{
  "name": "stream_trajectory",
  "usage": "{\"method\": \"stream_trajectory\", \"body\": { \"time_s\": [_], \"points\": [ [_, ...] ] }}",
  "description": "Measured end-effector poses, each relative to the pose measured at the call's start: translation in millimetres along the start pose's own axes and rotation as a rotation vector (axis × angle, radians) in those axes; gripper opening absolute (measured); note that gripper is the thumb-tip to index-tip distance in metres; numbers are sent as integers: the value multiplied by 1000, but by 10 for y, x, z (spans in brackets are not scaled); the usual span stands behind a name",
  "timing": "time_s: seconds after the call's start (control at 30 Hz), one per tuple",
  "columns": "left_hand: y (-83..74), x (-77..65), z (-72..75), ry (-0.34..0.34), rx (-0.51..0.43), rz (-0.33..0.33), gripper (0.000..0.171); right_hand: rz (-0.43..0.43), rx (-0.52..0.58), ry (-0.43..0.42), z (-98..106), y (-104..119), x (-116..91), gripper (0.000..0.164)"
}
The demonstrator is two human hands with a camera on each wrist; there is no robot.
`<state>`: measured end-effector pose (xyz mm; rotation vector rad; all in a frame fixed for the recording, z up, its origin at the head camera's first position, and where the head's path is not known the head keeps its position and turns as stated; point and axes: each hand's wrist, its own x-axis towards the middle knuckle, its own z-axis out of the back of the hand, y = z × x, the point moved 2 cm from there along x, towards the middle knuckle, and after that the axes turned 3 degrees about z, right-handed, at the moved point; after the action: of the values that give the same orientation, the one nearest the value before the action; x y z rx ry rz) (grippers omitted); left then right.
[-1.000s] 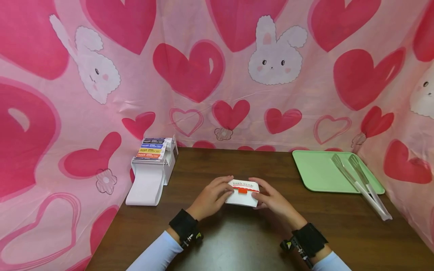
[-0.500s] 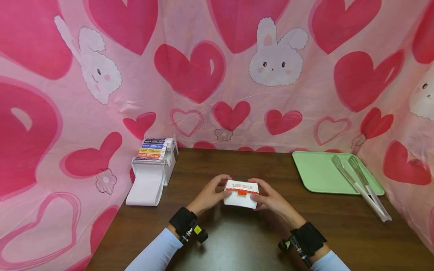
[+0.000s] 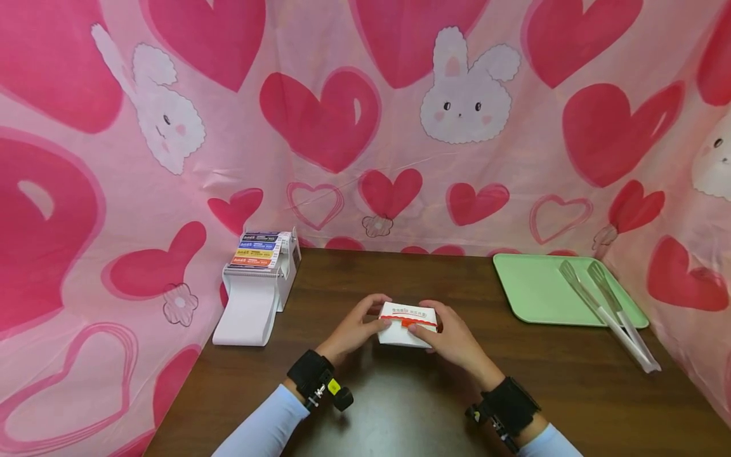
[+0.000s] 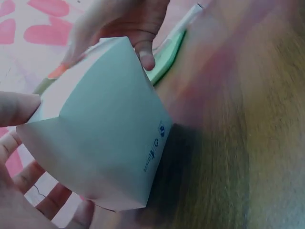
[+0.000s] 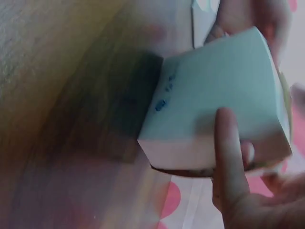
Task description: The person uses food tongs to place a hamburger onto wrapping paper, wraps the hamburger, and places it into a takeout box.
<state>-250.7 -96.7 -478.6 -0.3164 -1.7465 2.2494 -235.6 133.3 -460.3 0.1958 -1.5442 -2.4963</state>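
Note:
A small white paper takeout box (image 3: pixel 396 336), lid down, is held over the middle of the table. Its lid has print and a scalloped red edge with an orange-red tab (image 3: pixel 407 322) at the front. My left hand (image 3: pixel 355 331) grips the box's left side, thumb in front and fingers behind. On the right side, my right hand (image 3: pixel 459 343) holds it, its thumb lying across the front by the tab. Small dark print marks the white box (image 4: pixel 109 119) underside in the left wrist view. Right fingers (image 5: pixel 228 148) lie against the box in the right wrist view.
A label dispenser (image 3: pixel 288 266) with coloured label rolls and a hanging white strip (image 3: pixel 245 311) stands at left. At right, a green tray (image 3: pixel 531 295) carries two metal tongs (image 3: pixel 613 317), their handles overhanging its front edge. A pink heart-patterned cloth (image 3: pixel 400 139) surrounds the brown table (image 3: pixel 371 406).
My left fingers have shifted, with the thumb now on the box's front. The right thumb has slid left along the front to the tab. The box stays in roughly the same place.

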Motion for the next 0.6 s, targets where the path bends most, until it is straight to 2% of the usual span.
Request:
{"method": "stream_trajectory", "body": {
  "time_s": [0.1, 0.23, 0.43, 0.6],
  "points": [
    [-2, -5, -17, 18, -23, 18, 45, 6, -70, -57, -45, 14, -2, 62],
    [4, -5, -37, 12, 23, -11, 47, -2, -65, -55, -53, 14, -7, 63],
    [19, -35, -26, 5, 135, -71, 49, -25, 4, 13, -18, 49, -5, 66],
    [20, -53, -21, 9, 194, -112, 50, 42, 30, 96, 27, 95, 10, 60]
  ]
}}
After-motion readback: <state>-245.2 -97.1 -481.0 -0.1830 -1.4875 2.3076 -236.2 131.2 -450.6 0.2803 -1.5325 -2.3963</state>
